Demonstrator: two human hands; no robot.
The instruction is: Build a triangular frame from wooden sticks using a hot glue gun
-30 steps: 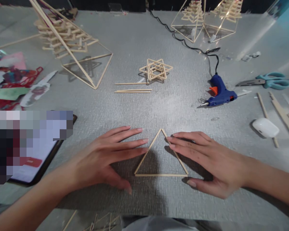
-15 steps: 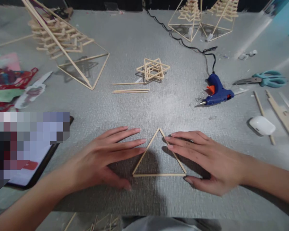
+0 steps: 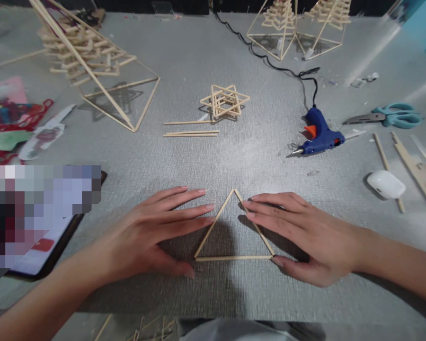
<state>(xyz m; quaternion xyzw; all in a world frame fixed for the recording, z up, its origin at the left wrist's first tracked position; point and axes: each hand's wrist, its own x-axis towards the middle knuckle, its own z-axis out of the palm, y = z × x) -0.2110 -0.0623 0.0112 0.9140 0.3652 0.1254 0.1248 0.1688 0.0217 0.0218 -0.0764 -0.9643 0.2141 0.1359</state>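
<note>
Three thin wooden sticks point(image 3: 233, 258) lie flat on the grey table as a triangle, its tip pointing away from me. My left hand point(image 3: 145, 232) rests at the triangle's left side, fingers stretched out, one fingertip against the left stick. On the other side, my right hand point(image 3: 305, 237) lies with extended fingers whose tips touch the right stick; its thumb is at the lower right corner. Neither hand grips anything. Beyond them are a star-shaped stack of sticks point(image 3: 216, 108) and several loose sticks point(image 3: 191, 134).
A blue glue gun point(image 3: 321, 135) with a black cord lies to the right, near scissors point(image 3: 399, 116) and a white earbud case point(image 3: 386, 184). Stick pyramid frames point(image 3: 147, 104) stand at the back. A phone point(image 3: 53, 241) lies left, below coloured scraps point(image 3: 7, 139).
My right thumb has shifted very slightly toward the triangle's lower right corner. Otherwise hands and sticks look nearly the same; the whole view has drifted a little.
</note>
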